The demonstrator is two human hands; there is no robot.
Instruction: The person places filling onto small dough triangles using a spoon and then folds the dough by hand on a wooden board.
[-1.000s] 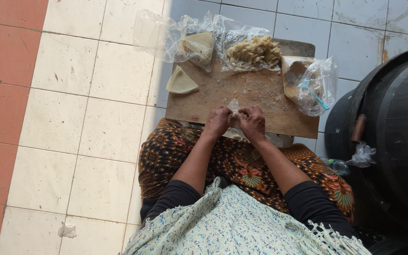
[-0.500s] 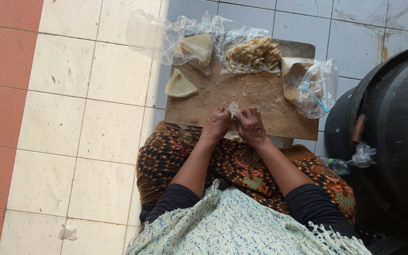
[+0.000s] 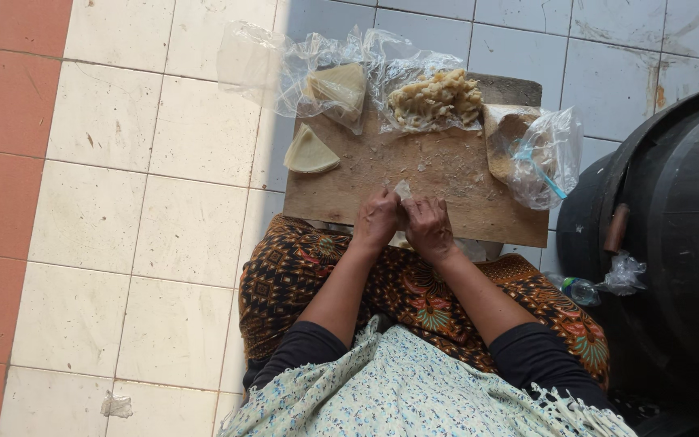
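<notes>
Nearest, the left hand (image 3: 378,218) and right hand (image 3: 429,228) meet at the near edge of the wooden board (image 3: 446,202), fingers curled together on a small pale wrapper (image 3: 403,191). It pokes up between the fingertips, its long axis pointing away from the person, equally close to both hands. Farther out and left lies a folded triangle (image 3: 310,152). Beyond that sit a bag of wrappers (image 3: 337,87), a heap of filling (image 3: 436,98) and a third bag (image 3: 540,150) to the right.
</notes>
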